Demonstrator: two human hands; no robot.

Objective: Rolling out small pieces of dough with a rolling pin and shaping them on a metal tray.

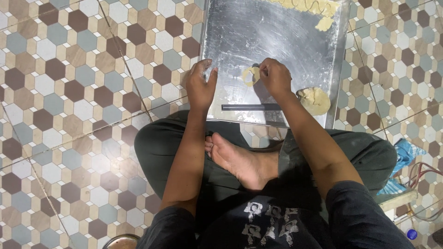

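Right hand (275,76) on dough disc (250,75)

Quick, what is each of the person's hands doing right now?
Left hand: open, holding nothing, resting at the near left edge of the metal tray.
Right hand: fingers closed, pinching the small dough piece on the tray.

floor-level food preparation area, likely a home or small kitchen: hexagon-patterned tile floor (69,92), large metal baking tray (277,37) set on it, pale dough lump (314,100) and shaped dough pieces (309,5) on the tray.
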